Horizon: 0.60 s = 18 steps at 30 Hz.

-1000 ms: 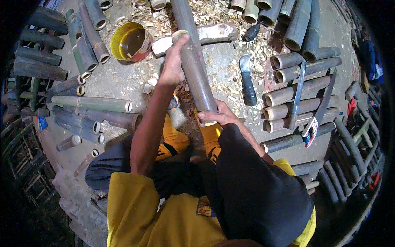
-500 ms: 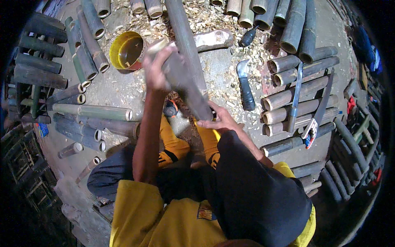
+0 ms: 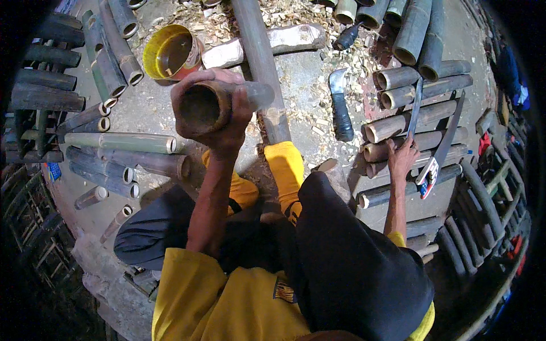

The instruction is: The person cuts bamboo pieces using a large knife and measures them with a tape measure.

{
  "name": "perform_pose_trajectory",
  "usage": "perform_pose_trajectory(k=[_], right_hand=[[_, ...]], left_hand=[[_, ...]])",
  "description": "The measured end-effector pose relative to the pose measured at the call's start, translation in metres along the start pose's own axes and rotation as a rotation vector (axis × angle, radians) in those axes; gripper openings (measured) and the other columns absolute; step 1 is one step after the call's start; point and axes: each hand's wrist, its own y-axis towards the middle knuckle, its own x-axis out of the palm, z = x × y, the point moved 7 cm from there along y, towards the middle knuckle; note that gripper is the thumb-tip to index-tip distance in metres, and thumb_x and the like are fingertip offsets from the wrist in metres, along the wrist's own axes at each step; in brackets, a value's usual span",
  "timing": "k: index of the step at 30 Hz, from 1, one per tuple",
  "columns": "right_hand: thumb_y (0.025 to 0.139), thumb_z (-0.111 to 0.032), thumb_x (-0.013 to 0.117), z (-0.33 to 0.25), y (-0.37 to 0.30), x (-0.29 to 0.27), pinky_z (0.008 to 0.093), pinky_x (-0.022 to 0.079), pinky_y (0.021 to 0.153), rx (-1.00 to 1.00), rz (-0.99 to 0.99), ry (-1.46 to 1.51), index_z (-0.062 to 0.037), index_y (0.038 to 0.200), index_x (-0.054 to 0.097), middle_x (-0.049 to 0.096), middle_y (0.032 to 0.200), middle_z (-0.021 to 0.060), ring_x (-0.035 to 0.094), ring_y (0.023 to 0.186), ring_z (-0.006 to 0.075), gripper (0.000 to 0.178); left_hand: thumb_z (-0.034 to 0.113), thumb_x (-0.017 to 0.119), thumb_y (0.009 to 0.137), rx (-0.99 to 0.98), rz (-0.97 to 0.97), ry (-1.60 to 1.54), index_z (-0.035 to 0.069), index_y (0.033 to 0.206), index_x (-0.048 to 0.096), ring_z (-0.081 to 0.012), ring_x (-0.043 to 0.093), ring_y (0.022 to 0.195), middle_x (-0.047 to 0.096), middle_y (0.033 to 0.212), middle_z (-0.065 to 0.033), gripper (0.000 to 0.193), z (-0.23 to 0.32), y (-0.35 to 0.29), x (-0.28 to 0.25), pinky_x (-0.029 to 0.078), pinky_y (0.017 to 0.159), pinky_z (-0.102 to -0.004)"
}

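Note:
My left hand [image 3: 227,122] is wrapped round a short bamboo tube [image 3: 190,132], raised above my feet. The tube's dark hollow end faces up toward me. Out to the right, my right hand [image 3: 404,156] is closed on the handle end of a long narrow knife [image 3: 416,105], which lies across a row of cut bamboo pieces [image 3: 392,128]. The hand covers most of the handle. Just right of it rests a handsaw [image 3: 449,139] with a white, red and blue handle. A long bamboo pole [image 3: 259,51] lies ahead, its near end by my yellow sock [image 3: 284,167].
A yellow bucket [image 3: 149,54] stands at the far left near a pale log [image 3: 296,37], which crosses under the pole. A hooked blade with a black-wrapped handle [image 3: 342,122] lies on the chip-strewn floor. More bamboo tubes [image 3: 122,141] lie left; bamboo racks [image 3: 48,96] flank both sides.
My right hand has left the bamboo tube and reached right to the knife. My left hand has turned the tube so its open end faces up, and brought it slightly closer.

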Motion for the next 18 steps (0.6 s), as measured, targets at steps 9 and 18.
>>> perform_pose_trajectory(k=[9,18], right_hand=[[0.074,-0.004,0.065,0.028,0.001,0.019,0.0484,0.039,0.087,0.108,-0.013,0.237,-0.0054,0.135,0.027,0.049,0.117,0.0281,0.049,0.102,0.0452,0.072],[0.074,-0.010,0.065,0.039,0.000,0.026,0.0459,0.041,0.088,0.076,0.092,0.257,0.0002,0.133,0.030,0.049,0.115,0.0298,0.050,0.102,0.0433,0.070]], left_hand=[[0.010,0.076,0.060,0.046,0.052,0.156,0.000,0.102,0.051,-0.0166,0.055,0.083,0.055,0.094,-0.0081,0.050,-0.004,-0.016,-0.005,0.047,0.076,-0.0304],[0.003,0.063,0.076,0.111,-0.168,0.228,-0.001,0.107,0.041,-0.0219,0.059,0.076,0.055,0.085,-0.0125,0.038,0.003,-0.015,0.011,0.052,0.074,-0.0405]])
